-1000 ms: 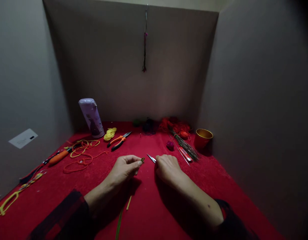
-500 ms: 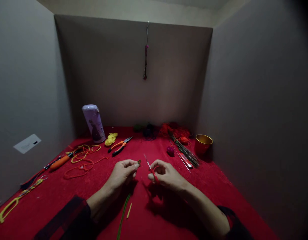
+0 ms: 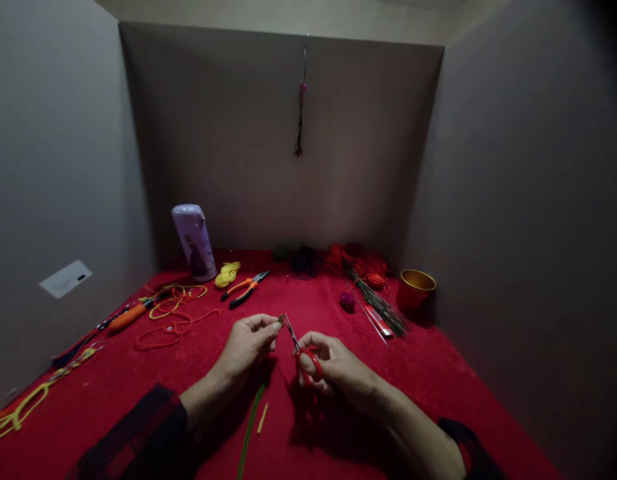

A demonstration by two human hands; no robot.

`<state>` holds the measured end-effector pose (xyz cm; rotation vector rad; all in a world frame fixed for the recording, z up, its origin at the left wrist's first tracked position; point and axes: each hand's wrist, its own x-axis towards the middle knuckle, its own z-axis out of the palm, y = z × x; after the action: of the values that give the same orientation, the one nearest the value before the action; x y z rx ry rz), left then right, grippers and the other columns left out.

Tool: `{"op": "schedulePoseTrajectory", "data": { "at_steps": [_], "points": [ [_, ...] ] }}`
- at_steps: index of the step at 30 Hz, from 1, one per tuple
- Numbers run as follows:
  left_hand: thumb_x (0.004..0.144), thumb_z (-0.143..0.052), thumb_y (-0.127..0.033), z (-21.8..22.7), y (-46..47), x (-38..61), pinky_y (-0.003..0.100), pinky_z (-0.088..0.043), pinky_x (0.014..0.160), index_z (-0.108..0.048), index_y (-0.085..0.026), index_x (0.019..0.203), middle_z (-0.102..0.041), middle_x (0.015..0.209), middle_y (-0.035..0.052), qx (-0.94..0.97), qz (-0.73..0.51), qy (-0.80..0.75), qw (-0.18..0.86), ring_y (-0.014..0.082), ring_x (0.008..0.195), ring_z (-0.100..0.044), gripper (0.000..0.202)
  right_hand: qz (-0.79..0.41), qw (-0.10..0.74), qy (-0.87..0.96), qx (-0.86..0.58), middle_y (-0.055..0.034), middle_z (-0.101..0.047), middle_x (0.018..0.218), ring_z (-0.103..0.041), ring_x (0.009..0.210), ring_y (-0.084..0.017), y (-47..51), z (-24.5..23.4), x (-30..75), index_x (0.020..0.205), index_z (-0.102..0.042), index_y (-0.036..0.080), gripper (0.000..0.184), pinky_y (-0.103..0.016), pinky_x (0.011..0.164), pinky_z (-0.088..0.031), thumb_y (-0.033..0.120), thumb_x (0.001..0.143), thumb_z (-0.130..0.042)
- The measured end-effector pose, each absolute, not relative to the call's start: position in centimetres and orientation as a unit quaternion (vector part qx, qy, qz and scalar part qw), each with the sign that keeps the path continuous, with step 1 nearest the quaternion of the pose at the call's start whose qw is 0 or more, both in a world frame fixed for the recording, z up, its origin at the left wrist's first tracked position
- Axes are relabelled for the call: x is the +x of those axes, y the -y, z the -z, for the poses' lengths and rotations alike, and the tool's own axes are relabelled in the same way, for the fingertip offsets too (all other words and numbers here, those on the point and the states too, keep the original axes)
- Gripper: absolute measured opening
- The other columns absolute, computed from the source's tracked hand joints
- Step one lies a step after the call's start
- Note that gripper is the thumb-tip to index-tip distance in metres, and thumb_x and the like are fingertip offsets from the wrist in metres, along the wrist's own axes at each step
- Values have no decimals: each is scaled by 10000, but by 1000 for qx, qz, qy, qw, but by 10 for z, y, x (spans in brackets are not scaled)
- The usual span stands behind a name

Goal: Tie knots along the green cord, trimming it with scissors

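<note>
**A:** Red cloth covers the whole desk (image 3: pixel 438 373), and the light is dim. What's in the hands?

**B:** On my feed, the left hand (image 3: pixel 245 347) has its fingers (image 3: pixel 274 327) pinched together on the top end of a green stem (image 3: pixel 251 420). The rest of the stem trails back under the palm and lies on the cloth, running toward the near edge. The right hand (image 3: pixel 338 367) is clamped on the scissors (image 3: pixel 301 347), with digits through the red loops. The blades point up and left at the pinched tip.

**A:** Blades open or shut?

**B:** I can't tell. They read as one thin line, right at the stem's tip, touching it or nearly so.

**A:** How would you handle it from here?

**B:** I'd say the pinch belongs just below the blades, so the stem can't bend away from them. The blades should sit square across the stem, not slanted. The left fingertips look very close to the edges, so I'd mind them. For a stiff stem, I'd bite nearer the pivot than the points.

**A:** Anything crowding the hands?

**B:** Only a short green offcut (image 3: pixel 262 419) just beside the stem. The pliers (image 3: pixel 245 289) and the cup (image 3: pixel 415 287) are well apart, farther back.
</note>
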<state>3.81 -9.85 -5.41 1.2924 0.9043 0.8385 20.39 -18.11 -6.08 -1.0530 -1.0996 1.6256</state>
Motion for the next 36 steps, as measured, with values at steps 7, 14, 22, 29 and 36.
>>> {"op": "schedulePoseTrajectory", "data": {
  "at_steps": [7,14,22,29,36],
  "points": [
    [656,-710,-393,55,100,40,165,-223,394,-609,-106,732,-487,500,-43,576,-378,-377,619,37,414,-348,313,-661,436,445,-418,0,-588,653,-379,454,-38,181,60,204,920,-473,167,427,-153,410,-206,469,720,-701],
    [675,-690,-349,55,102,42,177,-291,456,-623,-109,715,-511,546,-32,597,-386,-362,603,56,482,-387,252,-655,447,451,-409,9,-578,668,-382,453,-37,183,57,204,918,-483,172,419,-147,393,-197,496,736,-677],
    [745,-618,-286,59,105,41,193,-327,517,-623,-127,716,-526,601,-23,649,-379,-342,564,77,548,-415,162,-662,455,435,-407,23,-549,656,-386,456,-38,183,58,203,899,-486,175,393,-144,382,-171,461,728,-694],
    [715,-642,-314,58,103,40,177,-290,466,-603,-125,702,-460,534,-50,642,-374,-359,565,62,493,-374,193,-652,511,405,-386,74,-431,561,-214,404,-26,176,64,206,876,-495,167,408,-167,368,-128,438,680,-729],
    [682,-671,-374,55,105,42,160,-231,396,-564,-130,687,-478,497,-49,598,-350,-382,612,39,412,-346,266,-242,428,548,-677,-2,-545,617,-474,560,-117,168,66,238,823,-599,158,139,-232,525,-305,244,727,-654]
  ]
}}
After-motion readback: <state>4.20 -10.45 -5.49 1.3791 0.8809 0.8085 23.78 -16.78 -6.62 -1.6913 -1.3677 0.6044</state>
